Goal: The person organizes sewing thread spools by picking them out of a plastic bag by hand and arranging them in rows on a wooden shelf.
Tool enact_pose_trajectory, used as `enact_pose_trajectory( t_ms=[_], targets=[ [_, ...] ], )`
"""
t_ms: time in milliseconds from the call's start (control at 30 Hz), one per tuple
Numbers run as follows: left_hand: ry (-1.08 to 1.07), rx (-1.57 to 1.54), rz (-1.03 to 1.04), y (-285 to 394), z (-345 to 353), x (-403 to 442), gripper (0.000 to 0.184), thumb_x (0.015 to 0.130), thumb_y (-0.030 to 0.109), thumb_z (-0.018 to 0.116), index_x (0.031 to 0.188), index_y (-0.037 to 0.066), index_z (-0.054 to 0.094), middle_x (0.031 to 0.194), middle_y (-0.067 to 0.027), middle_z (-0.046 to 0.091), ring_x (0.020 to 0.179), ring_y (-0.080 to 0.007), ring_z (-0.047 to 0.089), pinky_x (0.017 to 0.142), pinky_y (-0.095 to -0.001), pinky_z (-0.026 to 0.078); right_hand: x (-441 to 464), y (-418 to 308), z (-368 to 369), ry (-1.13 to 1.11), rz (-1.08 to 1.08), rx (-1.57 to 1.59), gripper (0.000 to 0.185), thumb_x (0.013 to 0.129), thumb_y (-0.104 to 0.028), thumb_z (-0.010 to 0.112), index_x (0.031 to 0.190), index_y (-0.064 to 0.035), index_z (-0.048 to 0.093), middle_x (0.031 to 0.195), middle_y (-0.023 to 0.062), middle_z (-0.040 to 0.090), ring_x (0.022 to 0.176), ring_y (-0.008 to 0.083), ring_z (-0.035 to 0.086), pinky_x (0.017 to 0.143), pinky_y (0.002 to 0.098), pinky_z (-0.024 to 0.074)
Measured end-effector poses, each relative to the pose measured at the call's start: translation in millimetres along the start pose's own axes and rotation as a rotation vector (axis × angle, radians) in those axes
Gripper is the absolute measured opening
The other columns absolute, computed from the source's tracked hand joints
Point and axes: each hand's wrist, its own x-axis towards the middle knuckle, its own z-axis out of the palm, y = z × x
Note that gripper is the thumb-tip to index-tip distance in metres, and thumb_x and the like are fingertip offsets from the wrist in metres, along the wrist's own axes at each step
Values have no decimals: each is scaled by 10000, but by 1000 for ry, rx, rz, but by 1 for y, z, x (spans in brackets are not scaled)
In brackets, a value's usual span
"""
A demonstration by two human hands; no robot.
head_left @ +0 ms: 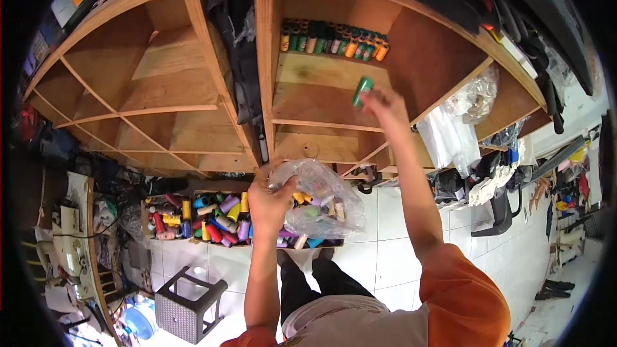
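A green thread spool [362, 91] is pinched between the fingers of my right hand [387, 104], raised in front of a wooden shelf compartment [315, 97]. Farther back in that compartment, rows of thread spools [331, 42] stand upright, mostly green and orange. Lower down, my left hand [270, 198] is closed on the gathered edge of a clear plastic bag [352, 213]. Several spools of mixed colours lie inside the bag. Beneath the bag and my left hand, a long box of thread spools [215, 220] in many colours sits low, partly covered by them.
Another wooden shelf unit [160, 83] with several compartments stands at the left. A grey plastic stool [186, 308] is on the white tiled floor, near a blue water bottle [138, 321]. Plastic bags and white cloth [447, 138] hang from the shelf's right side, near a black chair [498, 215].
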Motion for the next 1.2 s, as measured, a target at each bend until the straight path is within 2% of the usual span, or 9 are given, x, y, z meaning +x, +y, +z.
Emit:
enact_pose_trajectory(
  t_ms=[133,200,267,300,400,600,1000,1100,1200],
  targets=[
    [5,80,-34,-16,2,-2,149,795,45,617,927,-21,631,687,-23,593,457,-47,455,396,-206,341,84,59,-26,275,-34,-73,249,766,-243,679,859,-16,636,619,32,604,563,106,551,529,252,432],
    [8,93,-14,-19,5,-3,140,808,73,612,898,-29,641,694,-31,605,506,-50,474,445,-212,372,115,85,-31,404,-102,-274,248,757,-245,693,793,-10,624,646,37,618,578,115,571,549,256,450],
    [-2,88,-72,-14,3,-6,151,798,64,622,902,-43,641,727,-43,625,605,-52,502,538,-209,414,131,91,-28,512,-54,-538,279,729,-276,702,755,-8,628,677,99,641,641,194,619,600,311,481],
    [19,79,-50,-18,3,-5,150,802,74,627,901,-38,640,687,-24,601,556,-38,478,483,-205,387,138,92,-25,564,-30,-669,296,715,-291,706,736,-6,630,692,131,652,673,233,643,626,338,496],
    [52,66,-173,-18,-4,-9,144,804,83,633,895,-28,639,656,-15,584,512,-38,458,446,-207,365,162,106,-19,637,-20,-753,306,687,-307,705,725,-9,643,763,194,643,766,328,639,699,399,499],
    [102,87,-122,-35,-15,-13,138,810,95,633,871,-29,635,658,-14,577,495,-37,431,427,-207,343,186,116,-16,630,-49,-859,254,693,-270,686,749,-24,661,783,176,646,764,336,633,700,412,501],
    [121,109,-174,-39,-27,-15,141,803,85,620,887,-26,636,673,-25,595,518,-44,477,445,-213,379,172,111,-10,639,-10,-671,227,702,-147,613,870,-1,657,869,214,642,836,356,619,762,388,491],
    [147,85,-128,-45,-30,-15,137,807,97,626,879,-20,635,645,-13,567,485,-46,460,422,-212,365,162,116,-12,744,11,-512,244,687,-162,637,869,0,656,860,197,652,848,317,627,783,366,483],
    [169,23,-138,-35,-28,-13,126,815,109,636,856,-11,630,591,11,509,424,-48,420,379,-206,338,129,119,-15,529,42,-149,244,719,-160,643,892,12,642,881,162,653,827,257,632,763,347,491]
  ],
)
